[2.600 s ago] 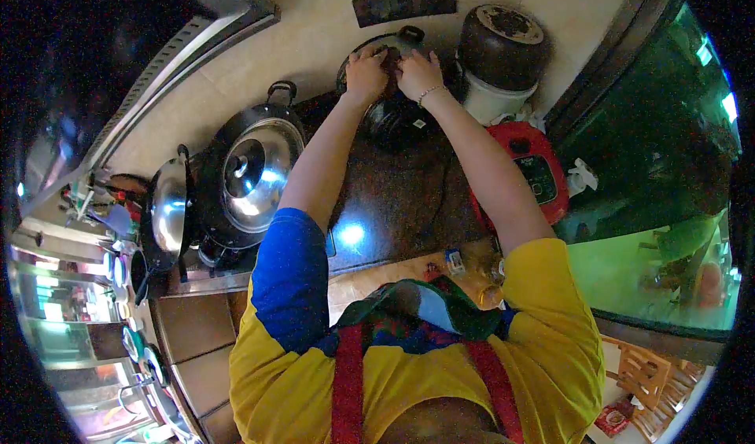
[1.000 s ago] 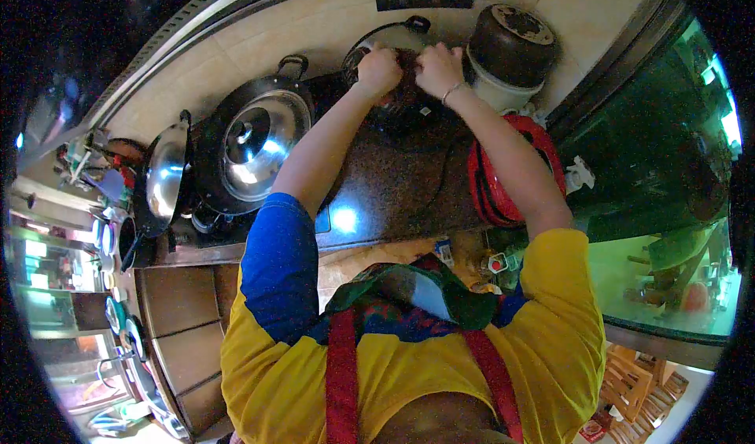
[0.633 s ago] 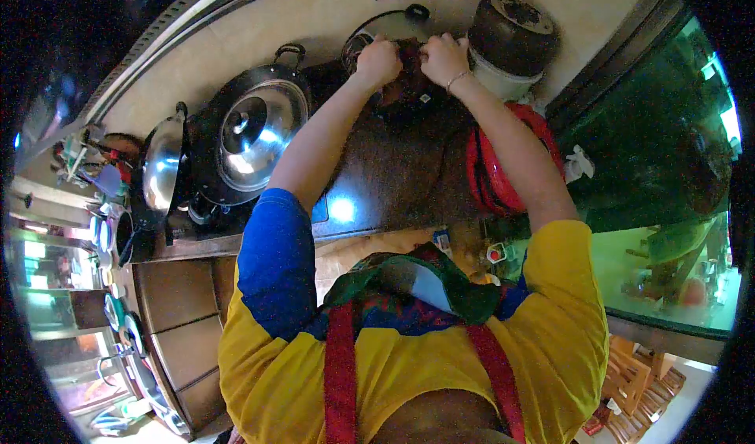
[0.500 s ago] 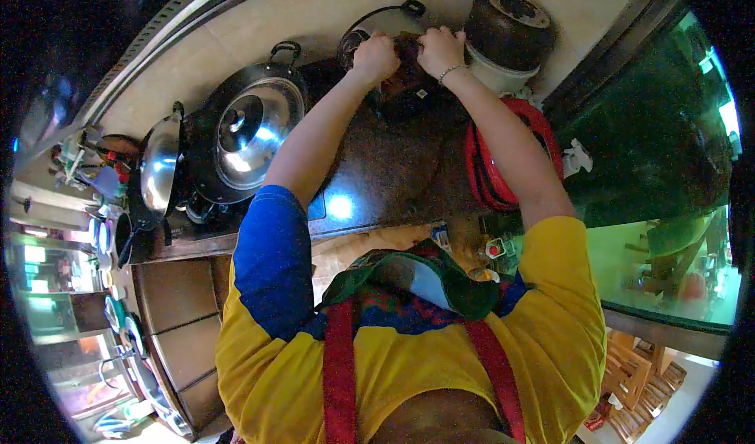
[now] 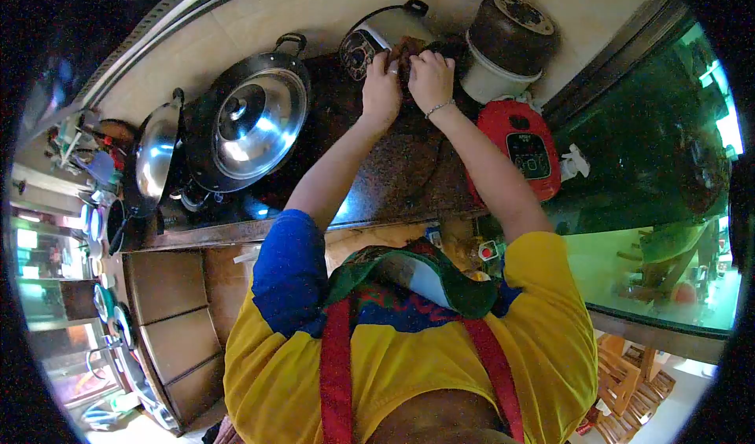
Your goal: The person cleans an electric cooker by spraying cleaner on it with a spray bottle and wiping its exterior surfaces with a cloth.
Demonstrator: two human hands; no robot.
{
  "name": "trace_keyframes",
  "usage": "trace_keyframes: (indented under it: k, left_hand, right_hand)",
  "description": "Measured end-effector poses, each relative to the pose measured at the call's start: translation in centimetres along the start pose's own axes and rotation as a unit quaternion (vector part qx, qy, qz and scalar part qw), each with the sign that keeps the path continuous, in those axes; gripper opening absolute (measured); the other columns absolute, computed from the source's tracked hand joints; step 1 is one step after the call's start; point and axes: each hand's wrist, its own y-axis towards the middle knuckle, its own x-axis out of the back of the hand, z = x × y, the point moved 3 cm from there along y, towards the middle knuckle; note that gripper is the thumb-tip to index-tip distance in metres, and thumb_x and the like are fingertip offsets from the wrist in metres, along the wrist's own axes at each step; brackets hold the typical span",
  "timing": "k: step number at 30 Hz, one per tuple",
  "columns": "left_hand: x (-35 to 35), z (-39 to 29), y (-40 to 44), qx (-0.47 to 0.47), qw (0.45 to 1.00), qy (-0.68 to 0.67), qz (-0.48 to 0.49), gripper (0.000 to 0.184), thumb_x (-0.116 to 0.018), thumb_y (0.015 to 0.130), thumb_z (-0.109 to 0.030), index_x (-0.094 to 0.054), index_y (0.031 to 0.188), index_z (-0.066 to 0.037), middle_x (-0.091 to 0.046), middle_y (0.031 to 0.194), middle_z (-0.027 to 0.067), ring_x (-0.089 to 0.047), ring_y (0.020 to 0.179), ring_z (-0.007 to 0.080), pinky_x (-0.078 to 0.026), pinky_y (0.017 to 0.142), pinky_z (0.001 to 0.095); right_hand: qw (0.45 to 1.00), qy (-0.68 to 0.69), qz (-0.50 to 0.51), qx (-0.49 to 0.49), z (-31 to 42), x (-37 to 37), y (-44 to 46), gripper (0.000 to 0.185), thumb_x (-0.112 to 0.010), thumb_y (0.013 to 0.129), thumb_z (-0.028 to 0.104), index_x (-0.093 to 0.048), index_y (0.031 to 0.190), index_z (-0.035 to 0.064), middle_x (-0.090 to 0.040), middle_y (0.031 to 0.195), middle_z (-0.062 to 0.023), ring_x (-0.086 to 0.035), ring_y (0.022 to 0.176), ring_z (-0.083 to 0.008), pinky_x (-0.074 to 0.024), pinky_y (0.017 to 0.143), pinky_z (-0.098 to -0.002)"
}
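**Brown cloth (image 5: 405, 51) between two hands**

Head view: the left hand (image 5: 381, 96) and right hand (image 5: 432, 82), fingers curled narrow, seem to pinch it from opposite sides, probably for even control, beside the pale cooker (image 5: 399, 27) on the counter (image 5: 385, 188).

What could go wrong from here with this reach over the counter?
The dark pot is perched on a white container near the right hand; a sideways swing could knock it. The right forearm crosses the red appliance's edge and might nudge it. The left hand and right partly hide the brown item, so a slipping grip may go unnoticed.
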Motion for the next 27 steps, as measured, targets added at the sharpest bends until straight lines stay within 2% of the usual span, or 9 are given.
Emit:
trace_keyframes:
  k: [3, 6, 8, 11, 18, 22, 24, 26, 27]
  left_hand:
    - [-0.4, 0.1, -0.8, 0.001, 0.999, -0.016, -0.041, 0.028, -0.055, 0.081, -0.001, -0.059, 0.108, 0.004, -0.047, 0.124, 0.0183, -0.049, 0.109, 0.0370, -0.049, 0.083, 0.0421]
    - [-0.4, 0.6, -1.5, 0.100, 0.988, -0.114, -0.026, 0.034, -0.053, 0.089, -0.014, -0.052, 0.119, 0.002, -0.053, 0.120, 0.0193, -0.053, 0.110, 0.0366, -0.045, 0.090, 0.0412]
    - [0.1, 0.6, -2.1, 0.009, 0.998, -0.035, -0.054, 0.031, -0.057, 0.081, -0.004, -0.058, 0.112, 0.002, -0.054, 0.117, 0.0180, -0.056, 0.106, 0.0354, -0.048, 0.087, 0.0399]
    - [-0.1, 1.3, -2.4, -0.007, 0.996, -0.054, -0.071, 0.032, -0.061, 0.073, 0.003, -0.062, 0.105, 0.001, -0.055, 0.114, 0.0170, -0.058, 0.103, 0.0347, -0.050, 0.084, 0.0392]
    - [1.0, 1.3, -3.3, 0.041, 0.993, -0.100, -0.045, 0.026, -0.063, 0.074, 0.001, -0.061, 0.100, 0.004, -0.056, 0.110, 0.0168, -0.058, 0.097, 0.0354, -0.050, 0.081, 0.0408]
    - [2.1, 0.8, 0.0, -0.013, 0.986, -0.105, -0.130, 0.027, -0.061, 0.075, 0.002, -0.062, 0.102, 0.003, -0.056, 0.112, 0.0179, -0.056, 0.100, 0.0367, -0.048, 0.084, 0.0418]
    - [1.5, 1.4, 2.4, -0.012, 0.987, -0.085, -0.136, 0.028, -0.060, 0.076, 0.002, -0.062, 0.104, 0.003, -0.056, 0.112, 0.0182, -0.055, 0.101, 0.0374, -0.048, 0.086, 0.0423]
    - [0.2, 2.9, 4.7, 0.072, 0.994, 0.000, -0.081, 0.036, -0.064, 0.075, -0.007, -0.063, 0.111, -0.002, -0.056, 0.114, 0.0151, -0.054, 0.104, 0.0371, -0.047, 0.088, 0.0438]
    - [-0.4, 3.5, 5.1, 0.073, 0.994, 0.001, -0.082, 0.036, -0.064, 0.075, -0.007, -0.063, 0.111, -0.002, -0.056, 0.114, 0.0151, -0.054, 0.104, 0.0371, -0.047, 0.088, 0.0438]
  right_hand:
    - [1.000, 0.025, -0.004, -0.006, 0.1, -0.1, -0.6, 0.019, -0.063, 0.078, 0.012, -0.070, 0.095, 0.0063, -0.060, 0.087, -0.0067, -0.057, 0.088, -0.0252, -0.0388, 0.081, -0.0403]
    - [0.999, 0.035, -0.019, 0.001, 0.7, -0.1, -1.3, 0.020, -0.064, 0.078, 0.012, -0.070, 0.095, 0.0052, -0.060, 0.086, -0.0070, -0.056, 0.087, -0.0255, -0.0393, 0.080, -0.0390]
    - [0.999, 0.043, -0.024, 0.000, 0.8, 0.1, -1.4, 0.020, -0.064, 0.077, 0.012, -0.070, 0.095, 0.0053, -0.060, 0.085, -0.0069, -0.057, 0.087, -0.0256, -0.0397, 0.080, -0.0389]
    - [0.998, 0.051, -0.019, -0.006, 1.3, 0.2, -1.8, 0.020, -0.065, 0.076, 0.012, -0.070, 0.094, 0.0058, -0.060, 0.084, -0.0066, -0.057, 0.085, -0.0258, -0.0406, 0.079, -0.0392]
    - [0.990, 0.142, -0.013, 0.000, 1.0, 0.8, -3.2, 0.020, -0.065, 0.074, 0.016, -0.069, 0.090, 0.0055, -0.061, 0.089, -0.0107, -0.057, 0.086, -0.0304, -0.0437, 0.080, -0.0437]
    - [0.984, 0.164, -0.072, -0.019, 0.6, 3.0, 0.2, 0.024, -0.065, 0.075, 0.018, -0.069, 0.094, 0.0049, -0.063, 0.090, -0.0140, -0.059, 0.088, -0.0327, -0.0464, 0.081, -0.0425]
    - [0.988, 0.139, -0.062, -0.039, 0.2, 2.7, 3.1, 0.026, -0.065, 0.075, 0.019, -0.069, 0.096, 0.0050, -0.063, 0.093, -0.0150, -0.059, 0.090, -0.0335, -0.0465, 0.083, -0.0421]
    - [0.990, 0.116, -0.051, -0.057, -0.2, 1.3, 4.7, 0.028, -0.064, 0.076, 0.020, -0.069, 0.099, 0.0051, -0.064, 0.096, -0.0159, -0.059, 0.092, -0.0342, -0.0467, 0.085, -0.0416]
    - [0.984, 0.160, 0.027, -0.068, -0.2, 0.1, 5.3, 0.028, -0.062, 0.079, 0.019, -0.068, 0.102, 0.0051, -0.064, 0.100, -0.0151, -0.058, 0.097, -0.0338, -0.0470, 0.087, -0.0406]
